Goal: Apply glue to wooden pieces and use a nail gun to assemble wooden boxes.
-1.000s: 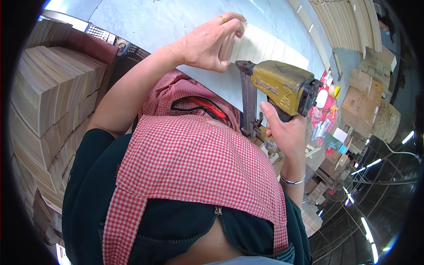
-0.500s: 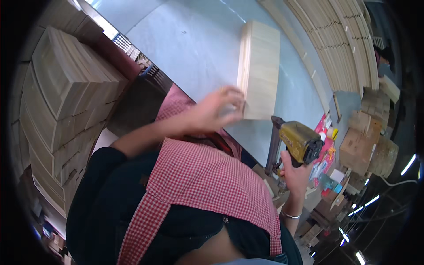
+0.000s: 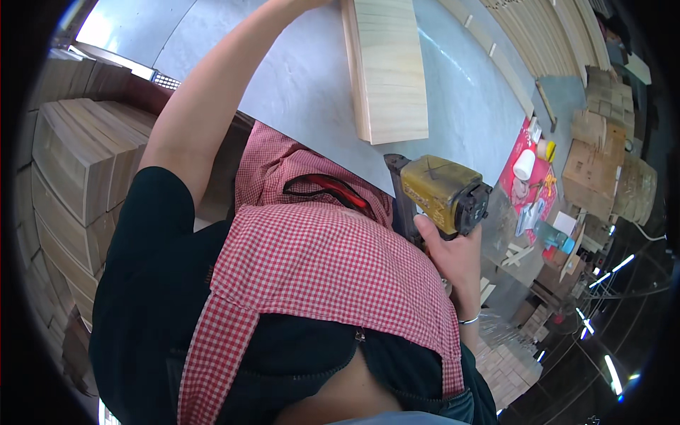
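My right hand [image 3: 455, 258] is wrapped round the handle of a yellow and black nail gun [image 3: 433, 190], with the thumb along its near side. The gun is close to the near edge of a pale grey table [image 3: 297, 106]. A long block of pale wooden boards [image 3: 391, 78], layered along its left side, lies on that table just beyond the gun. My left arm stretches far forward over the table. Only the back of my left hand [image 3: 306, 3] shows at the top edge, near the block's far end; its fingers are out of the picture.
Stacked wooden panels [image 3: 78, 156] rise at the left. Long wooden strips [image 3: 545, 35] lie at the far right, with a hammer [image 3: 545, 103] near them. Farther right are cardboard boxes [image 3: 591, 159], a red cloth [image 3: 542, 170] with small items, and a bottle [image 3: 556, 237].
My left hand has moved from the block's near end up to the top edge of the picture. In view, the block sits higher and farther left, and the nail gun is lower and farther left.
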A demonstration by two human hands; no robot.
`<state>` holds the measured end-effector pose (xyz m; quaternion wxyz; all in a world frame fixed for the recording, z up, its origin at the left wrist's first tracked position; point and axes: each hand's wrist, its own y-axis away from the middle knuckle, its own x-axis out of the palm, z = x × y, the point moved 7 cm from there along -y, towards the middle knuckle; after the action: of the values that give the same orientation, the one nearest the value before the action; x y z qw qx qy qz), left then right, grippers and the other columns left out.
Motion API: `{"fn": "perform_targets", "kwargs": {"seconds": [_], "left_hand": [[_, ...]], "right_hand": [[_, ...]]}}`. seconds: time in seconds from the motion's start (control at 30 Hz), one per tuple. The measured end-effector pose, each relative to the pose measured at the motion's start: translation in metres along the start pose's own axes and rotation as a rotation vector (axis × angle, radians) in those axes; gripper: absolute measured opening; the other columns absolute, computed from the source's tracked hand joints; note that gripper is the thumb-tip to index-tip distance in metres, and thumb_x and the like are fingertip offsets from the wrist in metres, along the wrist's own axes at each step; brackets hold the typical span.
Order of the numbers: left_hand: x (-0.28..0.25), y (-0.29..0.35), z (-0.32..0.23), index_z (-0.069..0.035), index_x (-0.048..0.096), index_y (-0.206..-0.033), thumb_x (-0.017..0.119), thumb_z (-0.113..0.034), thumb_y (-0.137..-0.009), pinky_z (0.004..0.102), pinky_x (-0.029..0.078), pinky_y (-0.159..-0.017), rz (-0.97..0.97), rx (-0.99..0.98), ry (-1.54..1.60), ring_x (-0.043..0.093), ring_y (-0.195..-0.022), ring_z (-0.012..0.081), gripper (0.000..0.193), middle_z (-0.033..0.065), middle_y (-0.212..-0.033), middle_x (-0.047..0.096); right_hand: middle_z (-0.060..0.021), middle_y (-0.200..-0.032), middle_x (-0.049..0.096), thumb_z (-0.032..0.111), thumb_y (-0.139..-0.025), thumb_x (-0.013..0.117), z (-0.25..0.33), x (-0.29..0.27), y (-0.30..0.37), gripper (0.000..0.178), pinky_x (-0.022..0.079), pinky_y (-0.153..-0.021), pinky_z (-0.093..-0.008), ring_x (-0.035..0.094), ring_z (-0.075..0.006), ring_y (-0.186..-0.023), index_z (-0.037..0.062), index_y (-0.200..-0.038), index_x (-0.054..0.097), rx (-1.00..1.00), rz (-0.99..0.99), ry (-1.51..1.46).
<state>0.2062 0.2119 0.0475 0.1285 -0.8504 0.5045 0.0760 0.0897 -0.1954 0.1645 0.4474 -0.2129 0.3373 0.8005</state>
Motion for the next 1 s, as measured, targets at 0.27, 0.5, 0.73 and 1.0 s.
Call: {"fn": "perform_targets", "kwargs": {"seconds": [0.27,0.5,0.73,1.0], "left_hand": [[0.026,0.064,-0.090,-0.002,0.073,-0.104,0.071,-0.011,-0.089,0.0276,0.052,-0.064,-0.219,0.171,-0.141,0.060,-0.070,0.0138,0.017,0.0039,-0.086,0.072],[0.216,0.232,-0.154,0.003,0.070,-0.104,0.065,-0.013,-0.088,0.0331,0.054,-0.070,0.944,-0.019,0.348,0.065,-0.072,0.0230,0.023,0.0111,-0.088,0.073],[0.266,0.266,-0.181,0.003,0.069,-0.102,0.066,-0.012,-0.086,0.0334,0.054,-0.069,1.106,-0.007,0.435,0.065,-0.071,0.0236,0.023,0.0110,-0.087,0.073],[0.286,0.232,-0.179,0.003,0.068,-0.104,0.070,-0.027,-0.084,0.0388,0.054,-0.071,0.740,0.189,0.283,0.066,-0.077,0.0320,0.036,0.0170,-0.091,0.071]], "right_hand": [[-0.0127,-0.090,0.076,0.011,-0.087,0.076,-0.027,-0.020,0.009,0.022,0.055,-0.060,-0.0300,0.070,-0.0210,-0.067,-0.0061,-0.098,0.071,0.122,-0.165,-0.052],[-0.0049,-0.070,0.063,0.015,-0.098,0.064,-0.048,-0.046,0.035,0.021,0.047,-0.052,-0.0248,0.057,-0.0140,-0.053,-0.0008,-0.085,0.064,0.158,-0.410,-0.350],[-0.0030,-0.065,0.056,0.019,-0.104,0.055,-0.081,-0.074,0.046,0.030,0.042,-0.049,-0.0228,0.052,-0.0113,-0.051,0.0025,-0.080,0.059,0.003,-0.550,-0.219],[-0.0050,-0.063,0.056,0.028,-0.105,0.055,-0.122,-0.121,0.058,0.031,0.043,-0.046,-0.0250,0.053,-0.0137,-0.049,0.0010,-0.089,0.056,0.095,-0.863,-0.699]]}}
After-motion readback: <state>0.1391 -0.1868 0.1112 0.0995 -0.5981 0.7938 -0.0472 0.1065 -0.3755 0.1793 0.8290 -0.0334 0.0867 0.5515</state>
